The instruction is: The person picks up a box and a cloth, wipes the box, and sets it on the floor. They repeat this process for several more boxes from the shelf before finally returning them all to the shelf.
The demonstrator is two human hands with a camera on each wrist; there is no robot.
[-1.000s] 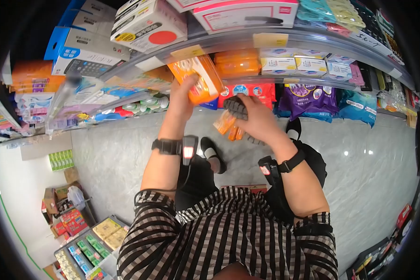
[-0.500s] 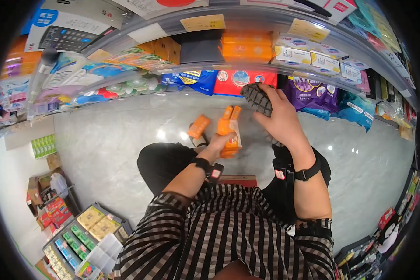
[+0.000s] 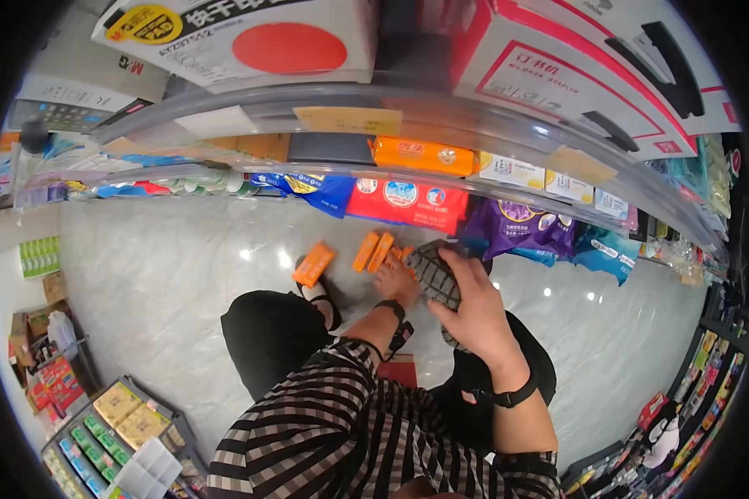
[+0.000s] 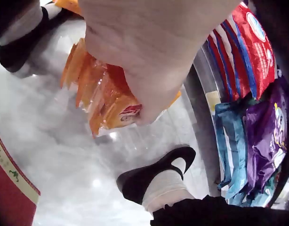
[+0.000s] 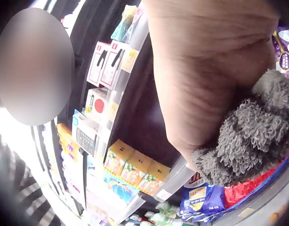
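Low over the floor, my left hand grips orange packets in clear wrap; its fingers and part of the packets are hidden behind the hand in the left wrist view. Two narrow orange packets lie beside those fingers. Another orange packet lies farther left by a shoe. My right hand holds a grey checked cloth, raised near the shelf front. In the right wrist view, the cloth shows a shaggy looped side below the palm.
An orange pack stands on the low shelf beside white soap-like boxes. Red bags and purple bags line the bottom. Stapler boxes stand above. A display stand is at the lower left.
My left hand has come down from the shelf with orange packets to the floor beside the other packets. My right hand keeps the cloth and has moved lower. The head view has shifted closer to the shelf.
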